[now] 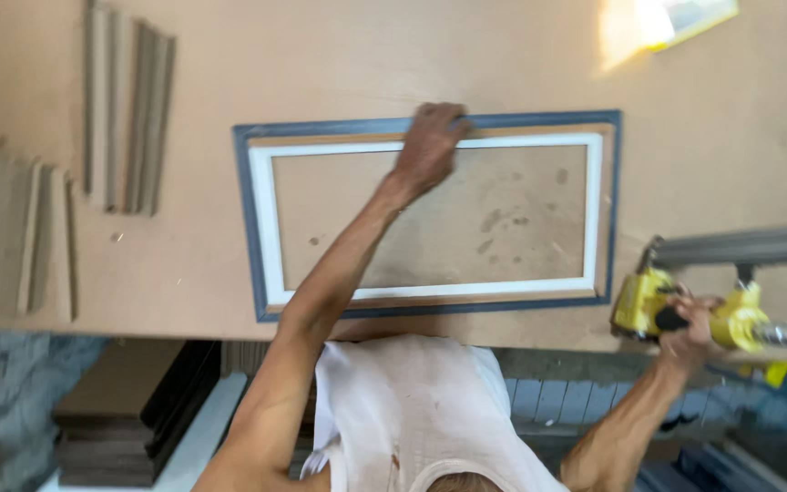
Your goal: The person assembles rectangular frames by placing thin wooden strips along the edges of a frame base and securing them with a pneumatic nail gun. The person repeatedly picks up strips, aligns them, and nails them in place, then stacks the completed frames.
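Left hand (428, 146) fingers curled, gripping the top rail of the blue-white frame (266, 228), lying flat mid-workbench (730, 137). Right hand (689, 328) wrapped round yellow nail gun (730, 301) at 4 o'clock. Moulding strips (129, 114) at 10 o'clock.

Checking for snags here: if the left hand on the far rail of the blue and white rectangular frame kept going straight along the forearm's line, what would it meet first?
Probably only bare brown tabletop: the left hand rests on the blue and white rectangular frame, pointing beyond its far rail.
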Demonstrator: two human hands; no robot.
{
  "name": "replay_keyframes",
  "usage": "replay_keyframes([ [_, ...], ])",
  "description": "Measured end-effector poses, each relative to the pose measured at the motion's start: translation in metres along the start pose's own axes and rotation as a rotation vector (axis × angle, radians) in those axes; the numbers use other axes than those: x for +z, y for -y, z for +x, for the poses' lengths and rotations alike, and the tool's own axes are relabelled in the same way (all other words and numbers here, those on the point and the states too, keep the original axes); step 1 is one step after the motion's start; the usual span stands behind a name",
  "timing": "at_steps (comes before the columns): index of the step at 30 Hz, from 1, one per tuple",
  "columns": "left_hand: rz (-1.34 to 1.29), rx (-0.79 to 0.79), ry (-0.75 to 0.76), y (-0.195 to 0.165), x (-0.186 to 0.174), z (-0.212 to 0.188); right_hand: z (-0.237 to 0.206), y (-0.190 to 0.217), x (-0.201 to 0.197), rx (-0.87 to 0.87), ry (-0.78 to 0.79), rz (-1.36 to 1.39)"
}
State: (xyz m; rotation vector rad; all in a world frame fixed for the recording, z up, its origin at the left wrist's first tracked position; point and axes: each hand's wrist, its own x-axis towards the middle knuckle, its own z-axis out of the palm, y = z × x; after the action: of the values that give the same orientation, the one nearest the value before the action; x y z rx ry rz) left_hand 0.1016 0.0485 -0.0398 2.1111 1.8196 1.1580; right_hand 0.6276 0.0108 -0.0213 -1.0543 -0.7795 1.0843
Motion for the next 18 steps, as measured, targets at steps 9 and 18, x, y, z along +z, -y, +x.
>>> replay_keyframes([
  [9, -0.066, -0.117, 0.193, 0.005, 0.01, 0.01, 0.01, -0.005, 0.001, -0.026, 0.114, -0.046],
  [18, -0.131, -0.063, 0.048, -0.002, 0.012, 0.011, 0.027, -0.015, 0.051, 0.049, 0.356, 0.108],
])
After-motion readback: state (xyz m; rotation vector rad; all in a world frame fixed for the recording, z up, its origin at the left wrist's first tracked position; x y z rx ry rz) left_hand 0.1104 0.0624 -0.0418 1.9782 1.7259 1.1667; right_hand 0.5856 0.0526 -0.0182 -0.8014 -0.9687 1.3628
